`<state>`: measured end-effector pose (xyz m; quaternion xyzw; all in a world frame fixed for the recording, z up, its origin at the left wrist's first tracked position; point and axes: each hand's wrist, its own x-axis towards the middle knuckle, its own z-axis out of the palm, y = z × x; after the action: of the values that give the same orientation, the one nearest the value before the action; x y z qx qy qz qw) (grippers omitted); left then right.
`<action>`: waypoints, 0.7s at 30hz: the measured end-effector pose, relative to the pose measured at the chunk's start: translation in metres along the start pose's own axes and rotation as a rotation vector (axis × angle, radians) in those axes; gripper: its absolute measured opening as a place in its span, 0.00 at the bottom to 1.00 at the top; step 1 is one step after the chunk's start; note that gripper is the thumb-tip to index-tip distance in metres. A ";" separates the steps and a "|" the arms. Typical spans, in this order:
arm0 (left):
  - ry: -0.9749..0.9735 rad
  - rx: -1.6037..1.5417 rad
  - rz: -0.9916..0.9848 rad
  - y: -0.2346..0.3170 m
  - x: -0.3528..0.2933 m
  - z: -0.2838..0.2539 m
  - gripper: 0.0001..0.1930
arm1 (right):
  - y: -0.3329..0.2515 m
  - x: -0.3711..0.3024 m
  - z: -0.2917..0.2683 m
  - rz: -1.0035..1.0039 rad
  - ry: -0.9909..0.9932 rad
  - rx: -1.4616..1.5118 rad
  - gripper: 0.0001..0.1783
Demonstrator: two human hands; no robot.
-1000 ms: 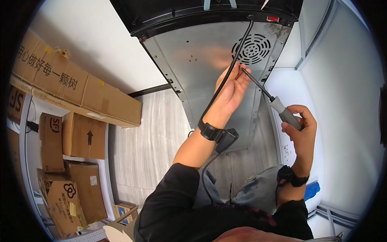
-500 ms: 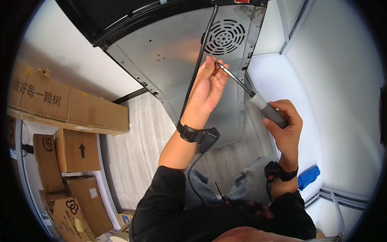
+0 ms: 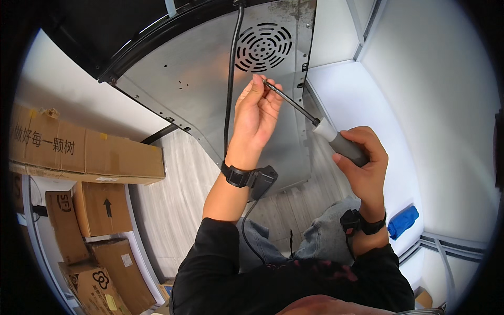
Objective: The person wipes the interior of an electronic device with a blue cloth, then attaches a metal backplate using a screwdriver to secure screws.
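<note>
My right hand (image 3: 367, 152) is closed round the grey handle of a screwdriver (image 3: 294, 106), whose long metal shaft points up and to the left. At the shaft's tip, the thumb and fingers of my left hand (image 3: 257, 113) are pinched together, palm up. Something small may sit between them at the tip, but it is too small to make out. Behind my left hand stands a large metal panel (image 3: 173, 97) with a round slotted vent (image 3: 262, 48). A black power cord (image 3: 231, 79) hangs down the panel, passing beside my left wrist.
Cardboard boxes (image 3: 105, 210) are stacked at the left, with a long carton (image 3: 89, 149) above them. On the white ledge (image 3: 362, 105) at the right lies a blue cloth-like bundle (image 3: 403, 222). Black straps with small devices (image 3: 262, 178) sit on both wrists, with cables running down.
The view has shifted, so the panel and vent sit further left in the picture. Both hands and the screwdriver keep nearly the same pose, with the tip still at my left fingers.
</note>
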<state>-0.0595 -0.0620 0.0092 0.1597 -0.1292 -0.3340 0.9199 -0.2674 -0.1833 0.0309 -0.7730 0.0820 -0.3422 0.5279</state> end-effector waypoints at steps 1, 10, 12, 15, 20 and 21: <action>-0.004 0.023 0.007 -0.001 0.000 0.000 0.10 | 0.001 0.000 -0.001 -0.006 0.003 -0.016 0.20; 0.067 0.234 -0.029 -0.013 0.009 -0.003 0.09 | -0.003 -0.004 0.001 -0.084 0.081 -0.270 0.21; 0.100 0.258 -0.063 -0.018 0.009 0.002 0.09 | -0.004 -0.005 0.000 -0.060 0.100 -0.300 0.21; 0.167 0.319 -0.082 -0.026 0.015 0.005 0.10 | -0.006 -0.002 -0.004 0.051 0.108 -0.194 0.21; 0.205 0.341 -0.079 -0.037 0.029 0.018 0.10 | 0.000 -0.003 -0.003 -0.038 0.174 -0.277 0.21; 0.202 0.353 -0.081 -0.039 0.032 0.023 0.10 | 0.002 -0.003 -0.002 -0.069 0.197 -0.299 0.21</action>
<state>-0.0656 -0.1164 0.0194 0.3561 -0.0860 -0.3251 0.8718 -0.2705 -0.1846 0.0287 -0.8080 0.1569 -0.4181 0.3843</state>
